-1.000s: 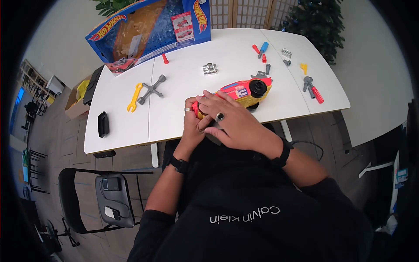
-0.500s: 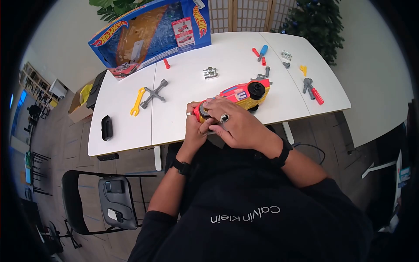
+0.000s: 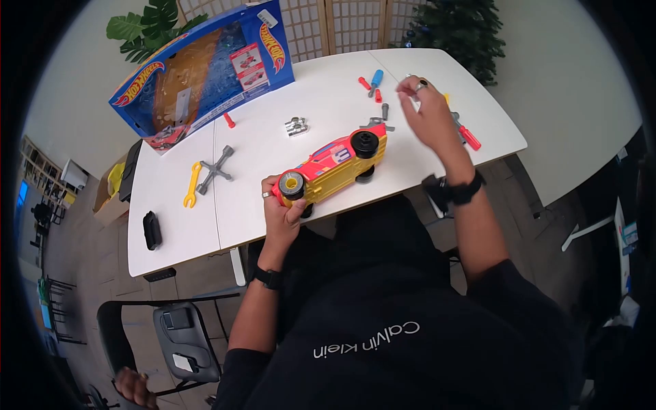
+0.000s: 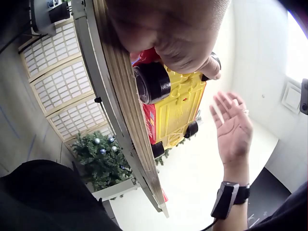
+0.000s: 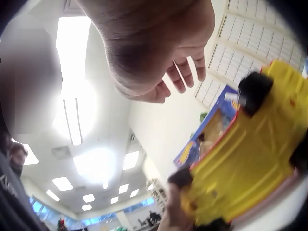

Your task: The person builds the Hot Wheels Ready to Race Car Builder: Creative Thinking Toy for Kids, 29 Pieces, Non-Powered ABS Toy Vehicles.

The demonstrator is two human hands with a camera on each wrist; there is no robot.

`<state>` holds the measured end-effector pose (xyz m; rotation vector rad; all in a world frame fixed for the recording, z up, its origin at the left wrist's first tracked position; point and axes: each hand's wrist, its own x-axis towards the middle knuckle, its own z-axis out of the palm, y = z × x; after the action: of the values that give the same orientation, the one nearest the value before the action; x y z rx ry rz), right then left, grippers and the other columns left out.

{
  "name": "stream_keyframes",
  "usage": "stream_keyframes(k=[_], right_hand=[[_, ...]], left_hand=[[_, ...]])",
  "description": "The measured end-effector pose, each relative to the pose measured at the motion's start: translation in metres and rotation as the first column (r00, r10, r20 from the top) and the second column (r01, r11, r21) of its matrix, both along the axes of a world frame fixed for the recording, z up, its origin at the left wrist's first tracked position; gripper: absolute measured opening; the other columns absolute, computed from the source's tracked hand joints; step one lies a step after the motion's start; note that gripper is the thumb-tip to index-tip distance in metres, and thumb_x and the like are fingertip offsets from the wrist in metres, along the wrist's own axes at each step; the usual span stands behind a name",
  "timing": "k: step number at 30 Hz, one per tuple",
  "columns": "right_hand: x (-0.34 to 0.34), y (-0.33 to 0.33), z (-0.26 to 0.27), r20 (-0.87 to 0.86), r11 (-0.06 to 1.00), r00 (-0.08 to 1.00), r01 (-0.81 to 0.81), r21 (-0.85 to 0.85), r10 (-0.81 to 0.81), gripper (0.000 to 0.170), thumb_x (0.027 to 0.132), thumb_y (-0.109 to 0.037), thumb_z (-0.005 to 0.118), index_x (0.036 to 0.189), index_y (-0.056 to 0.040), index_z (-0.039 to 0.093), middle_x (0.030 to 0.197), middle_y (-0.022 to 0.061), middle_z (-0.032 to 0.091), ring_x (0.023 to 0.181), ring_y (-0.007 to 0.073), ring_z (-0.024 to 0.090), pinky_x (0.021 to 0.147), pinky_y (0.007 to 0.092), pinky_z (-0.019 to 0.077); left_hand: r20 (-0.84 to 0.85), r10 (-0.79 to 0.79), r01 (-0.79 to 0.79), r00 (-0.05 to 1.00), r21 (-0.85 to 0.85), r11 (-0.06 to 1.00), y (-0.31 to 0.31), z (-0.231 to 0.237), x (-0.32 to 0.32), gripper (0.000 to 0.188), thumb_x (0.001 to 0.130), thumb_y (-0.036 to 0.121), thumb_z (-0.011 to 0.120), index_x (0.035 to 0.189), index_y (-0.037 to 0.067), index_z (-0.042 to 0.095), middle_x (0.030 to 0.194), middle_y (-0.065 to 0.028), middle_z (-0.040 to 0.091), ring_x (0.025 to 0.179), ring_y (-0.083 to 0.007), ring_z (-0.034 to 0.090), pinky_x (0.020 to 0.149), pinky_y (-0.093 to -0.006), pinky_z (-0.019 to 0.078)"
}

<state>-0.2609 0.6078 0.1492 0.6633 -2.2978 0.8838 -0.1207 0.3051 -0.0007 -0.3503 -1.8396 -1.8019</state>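
Now | left grip (image 3: pixel 279 222) clasping toy car (image 3: pixel 339 174) by table edge (image 3: pixel 181 260) | right grip (image 3: pixel 432 115) spread, well apart

Toy car (image 3: pixel 335 167): one, with four wheels (image 3: pixel 364 144). Worker's hands: two, left hand (image 3: pixel 281 216) and right hand (image 3: pixel 429 109). Third hand (image 3: pixel 134 388), a second person's, at lower left. Counter (image 3: pixel 256 158) carries one blue box (image 3: pixel 147 113), one yellow wrench (image 3: pixel 193 183), one grey cross wrench (image 3: pixel 216 169), one black tray (image 3: pixel 152 231), one blue screwdriver (image 3: pixel 376 79), one red-handled tool (image 3: pixel 469 138), three red pegs (image 3: pixel 229 121). Chrome pieces (image 3: pixel 296 127): at least one. Other grey parts (image 3: pixel 385 111) partly hidden, total unclear.
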Motion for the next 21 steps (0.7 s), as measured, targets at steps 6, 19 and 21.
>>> stream_keyframes(k=[6,19,21], right_hand=[[-0.116,0.04,-0.058,0.387,0.969,0.913,0.032,0.243,-0.127,0.037,0.094,-0.026,0.074,0.122,-0.0029,0.072,0.11,0.0231,0.074,0.103,0.0379,0.072,0.092,0.0443,0.0564],[-0.182,0.031,-0.083,0.591,0.964,0.793,-0.017,0.265,-0.148,0.014,0.088,-0.009,0.076,0.098,-0.0005,0.075,0.088,0.0149,0.075,0.077,0.019,0.076,0.064,0.0307,0.0619],[-0.183,0.043,-0.077,0.573,0.968,0.808,-0.009,0.249,-0.14,0.014,0.09,-0.008,0.075,0.101,-0.0002,0.075,0.091,0.0133,0.076,0.08,0.0179,0.075,0.069,0.0303,0.0619]], left_hand=[[0.0,-0.065,0.065,0.998,0.098,0.993,0.004,0.0,-0.002,0.08,0.081,0.041,0.093,0.127,0.002,0.042,0.118,-0.0057,0.059,0.11,-0.0149,0.062,0.101,-0.0296,0.0506],[0.003,0.019,-0.019,1.0,-0.08,0.997,-0.002,0.001,-0.003,0.089,0.08,0.062,0.085,0.127,-0.001,0.044,0.115,-0.0097,0.059,0.108,-0.0189,0.062,0.099,-0.0318,0.0501],[0.017,0.012,-0.011,1.0,-0.052,0.999,-0.001,0.001,-0.003,0.089,0.08,0.062,0.085,0.127,-0.001,0.043,0.114,-0.01,0.06,0.108,-0.019,0.062,0.099,-0.0317,0.0502]])
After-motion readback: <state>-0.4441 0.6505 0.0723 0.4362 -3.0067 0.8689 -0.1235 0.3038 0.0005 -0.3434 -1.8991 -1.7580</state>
